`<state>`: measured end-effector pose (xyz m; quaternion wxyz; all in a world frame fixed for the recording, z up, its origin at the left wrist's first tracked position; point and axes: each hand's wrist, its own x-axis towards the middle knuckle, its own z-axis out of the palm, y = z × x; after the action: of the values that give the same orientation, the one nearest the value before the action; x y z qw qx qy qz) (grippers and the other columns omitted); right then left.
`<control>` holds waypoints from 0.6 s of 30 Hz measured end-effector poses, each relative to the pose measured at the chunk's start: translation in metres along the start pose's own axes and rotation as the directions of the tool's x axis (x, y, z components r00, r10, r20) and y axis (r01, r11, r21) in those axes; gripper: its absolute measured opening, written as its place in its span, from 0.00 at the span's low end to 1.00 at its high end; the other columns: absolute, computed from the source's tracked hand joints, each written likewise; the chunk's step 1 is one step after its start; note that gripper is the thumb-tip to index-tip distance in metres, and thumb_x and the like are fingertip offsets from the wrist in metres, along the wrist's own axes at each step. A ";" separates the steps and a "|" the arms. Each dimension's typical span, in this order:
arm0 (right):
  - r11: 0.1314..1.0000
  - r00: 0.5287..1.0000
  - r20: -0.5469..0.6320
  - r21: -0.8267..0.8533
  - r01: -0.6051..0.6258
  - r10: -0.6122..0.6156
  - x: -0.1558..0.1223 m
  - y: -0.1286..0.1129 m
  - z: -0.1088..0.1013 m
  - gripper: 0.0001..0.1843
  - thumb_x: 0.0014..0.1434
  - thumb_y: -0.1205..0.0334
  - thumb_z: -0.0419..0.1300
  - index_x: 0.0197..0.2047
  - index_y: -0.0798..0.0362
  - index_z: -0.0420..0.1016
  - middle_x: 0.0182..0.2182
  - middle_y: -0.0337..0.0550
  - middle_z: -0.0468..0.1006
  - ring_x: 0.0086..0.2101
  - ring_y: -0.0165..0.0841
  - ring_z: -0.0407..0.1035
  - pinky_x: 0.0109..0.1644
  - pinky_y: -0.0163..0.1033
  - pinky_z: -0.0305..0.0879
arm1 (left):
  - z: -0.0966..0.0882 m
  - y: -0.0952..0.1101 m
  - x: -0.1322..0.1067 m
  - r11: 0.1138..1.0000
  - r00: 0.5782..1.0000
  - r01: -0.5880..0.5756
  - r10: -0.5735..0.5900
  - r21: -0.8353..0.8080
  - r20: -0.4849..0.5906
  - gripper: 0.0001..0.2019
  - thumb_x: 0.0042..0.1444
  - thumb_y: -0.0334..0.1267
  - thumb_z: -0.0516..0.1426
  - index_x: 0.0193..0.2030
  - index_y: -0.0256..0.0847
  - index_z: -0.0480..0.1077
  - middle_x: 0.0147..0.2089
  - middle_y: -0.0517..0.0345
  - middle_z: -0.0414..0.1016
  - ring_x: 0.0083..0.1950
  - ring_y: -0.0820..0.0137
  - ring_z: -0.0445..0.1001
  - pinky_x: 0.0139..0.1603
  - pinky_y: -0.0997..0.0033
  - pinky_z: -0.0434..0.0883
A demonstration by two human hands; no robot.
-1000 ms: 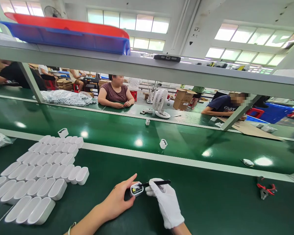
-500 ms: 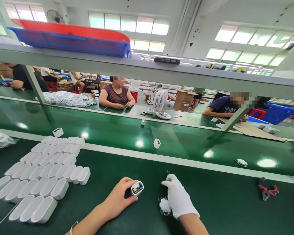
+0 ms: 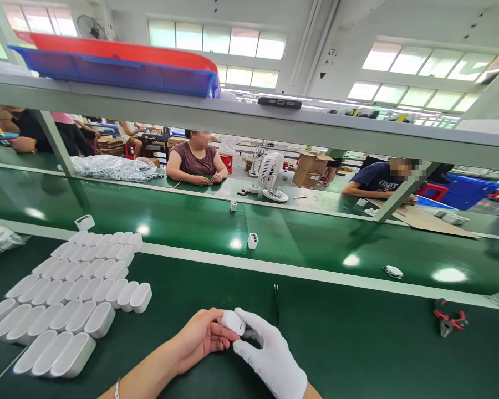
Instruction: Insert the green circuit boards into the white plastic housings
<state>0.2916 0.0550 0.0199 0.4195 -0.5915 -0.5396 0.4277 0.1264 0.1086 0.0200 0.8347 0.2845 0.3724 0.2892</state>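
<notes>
A: White plastic shell point(image 3: 233, 322), low centre over the green mat point(image 3: 357, 343), at six o'clock. Held how?

B: Pinched from both sides: by the bare left hand point(image 3: 202, 339) from nine o'clock, by the gloved right hand point(image 3: 270, 357) from four, both closed on it. Probably for steadiness, one side braced against the other. Hard to tell whether touching the mat.

A: Lying which way?

B: Long axis roughly ten to four, smooth closed face up; open end hidden, so no telling where pointed.

A: Around it?

B: Thin tweezers point(image 3: 276, 303) lying at twelve of the glove, just beside, within reach yet free of both hands. Rows of matching shells point(image 3: 66, 302) packed side by side at nine. Red pliers point(image 3: 449, 320) well apart at three. Stray shell point(image 3: 253, 240) on the belt point(image 3: 316, 238) beyond, at twelve.
</notes>
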 end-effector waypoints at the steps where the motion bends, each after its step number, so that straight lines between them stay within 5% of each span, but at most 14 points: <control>1: 1.000 1.000 -0.010 0.014 -0.004 0.004 0.000 0.000 0.001 0.27 0.42 0.60 0.65 0.50 0.47 0.75 0.45 0.44 0.76 0.41 0.40 0.72 0.48 0.45 0.68 | -0.001 0.000 0.000 1.000 1.000 0.009 -0.009 -0.022 0.015 0.12 0.54 0.39 0.55 0.31 0.29 0.68 0.30 0.42 0.76 0.23 0.72 0.69 0.29 0.75 0.66; 10: 0.995 0.996 -0.061 -0.081 0.059 -0.064 -0.004 -0.015 0.002 0.25 0.40 0.65 0.64 0.45 0.44 0.78 0.48 0.43 0.74 0.43 0.41 0.71 0.49 0.44 0.67 | -0.009 -0.001 0.004 0.993 0.991 0.043 -0.028 -0.110 0.134 0.16 0.57 0.42 0.51 0.31 0.28 0.70 0.28 0.44 0.75 0.23 0.72 0.69 0.31 0.75 0.66; 18: 0.989 0.989 -0.027 0.047 0.143 -0.142 -0.006 -0.026 0.003 0.23 0.43 0.66 0.63 0.46 0.46 0.77 0.47 0.44 0.75 0.42 0.39 0.71 0.51 0.45 0.67 | -0.007 -0.003 0.003 0.963 0.970 -0.215 0.192 0.162 0.149 0.23 0.47 0.51 0.62 0.34 0.27 0.72 0.26 0.48 0.73 0.24 0.73 0.67 0.26 0.77 0.64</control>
<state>0.2809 0.0505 0.0442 0.4696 -0.5460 -0.5651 0.4025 0.1231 0.1104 0.0130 0.7947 0.4129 0.3091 0.3200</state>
